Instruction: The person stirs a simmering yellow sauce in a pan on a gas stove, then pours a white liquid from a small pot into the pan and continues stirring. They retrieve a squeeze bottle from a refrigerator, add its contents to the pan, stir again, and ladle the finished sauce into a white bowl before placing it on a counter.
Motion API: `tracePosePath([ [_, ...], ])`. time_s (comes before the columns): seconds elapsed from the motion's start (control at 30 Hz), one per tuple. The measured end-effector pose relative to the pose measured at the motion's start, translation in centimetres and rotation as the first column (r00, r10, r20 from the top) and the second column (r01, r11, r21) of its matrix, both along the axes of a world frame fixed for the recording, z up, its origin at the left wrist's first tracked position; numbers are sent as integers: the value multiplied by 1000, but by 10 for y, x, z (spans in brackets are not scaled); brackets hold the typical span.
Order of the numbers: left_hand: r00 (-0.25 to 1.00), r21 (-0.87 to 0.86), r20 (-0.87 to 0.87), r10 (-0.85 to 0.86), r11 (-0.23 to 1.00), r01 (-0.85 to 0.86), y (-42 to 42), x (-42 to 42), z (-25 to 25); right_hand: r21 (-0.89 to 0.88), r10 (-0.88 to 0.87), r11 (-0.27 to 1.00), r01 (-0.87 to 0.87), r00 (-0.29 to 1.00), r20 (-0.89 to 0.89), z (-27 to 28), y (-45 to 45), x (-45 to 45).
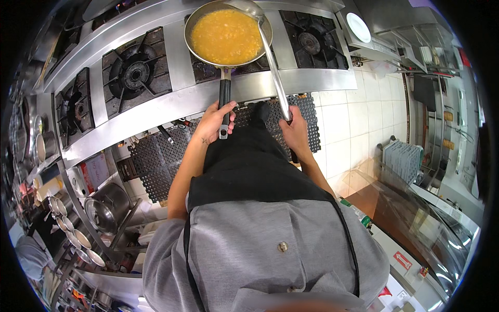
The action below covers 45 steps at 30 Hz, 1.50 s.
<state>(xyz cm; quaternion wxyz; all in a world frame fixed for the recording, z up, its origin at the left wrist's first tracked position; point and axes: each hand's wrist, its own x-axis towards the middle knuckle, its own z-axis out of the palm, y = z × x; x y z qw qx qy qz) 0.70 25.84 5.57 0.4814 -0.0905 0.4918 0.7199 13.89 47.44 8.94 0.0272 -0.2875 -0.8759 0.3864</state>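
My left hand [215, 121] is closed around the black handle of a frying pan [188, 36], thumb laid along the top. The pan sits over a burner of the steel gas range and holds a lumpy yellow-orange mixture [228, 36] that looks like loose egg. In my right hand [295, 130] is the long steel shaft of a ladle [275, 74]. Its bowl rests at the pan's far right rim, partly cut off by the top of the picture. Whether the bowl touches the mixture is hard to tell.
Bare burners flank the pan, one to the left [136, 74] and one to the right [310, 42]. A white plate [358, 27] lies beyond the range's right end. Black perforated rubber matting [156, 171] covers the floor; a lidded stockpot [107, 208] stands on the left shelf.
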Motion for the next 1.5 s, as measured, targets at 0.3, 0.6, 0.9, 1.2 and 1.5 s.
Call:
tracePosePath([
  [0.3,999,16,-43,21,1000,-20,-1,3,1,-59,1,998,-1,1000,0,4,4,3],
  [0.6,997,62,-17,81,995,-80,0,8,-2,-97,-7,995,11,999,39,-2,13,4],
  [0.9,995,77,-7,99,992,-98,-3,8,-6,-116,-16,993,16,1000,8,-8,6,14],
  [1.2,996,94,7,83,992,-84,-3,6,-10,-164,-58,985,55,998,-12,-11,-1,22],
  [1.5,998,98,6,70,993,-70,-4,5,-9,-150,-81,985,80,997,0,-14,2,24],
])
